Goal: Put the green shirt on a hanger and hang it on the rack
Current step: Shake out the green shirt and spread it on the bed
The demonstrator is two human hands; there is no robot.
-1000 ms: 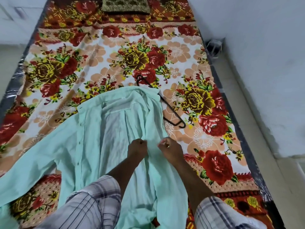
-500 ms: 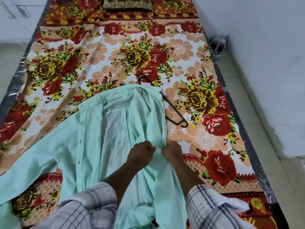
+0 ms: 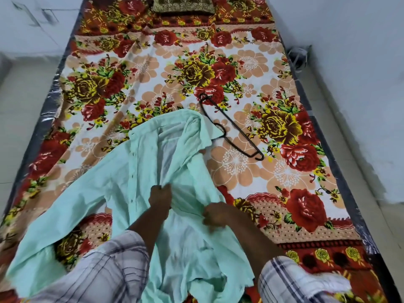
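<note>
The pale green shirt (image 3: 140,178) lies open on the flowered bedsheet (image 3: 240,68), collar towards the far end, one sleeve stretched out to the lower left. My left hand (image 3: 160,196) pinches a fold of the shirt's front near the middle. My right hand (image 3: 215,215) grips the shirt's right front edge, a little nearer to me. A black wire hanger (image 3: 231,130) lies flat on the sheet just right of the collar, touching or nearly touching the cloth. No rack is in view.
A dark patterned pillow (image 3: 183,5) sits at the far end of the bed. White walls run along the right and far left. A dark object (image 3: 299,57) lies in the floor gap right of the bed.
The shirt has been pulled towards me and its right side drawn off the hanger, which now shows almost whole. My hands have moved apart, the right one lower and nearer to me.
</note>
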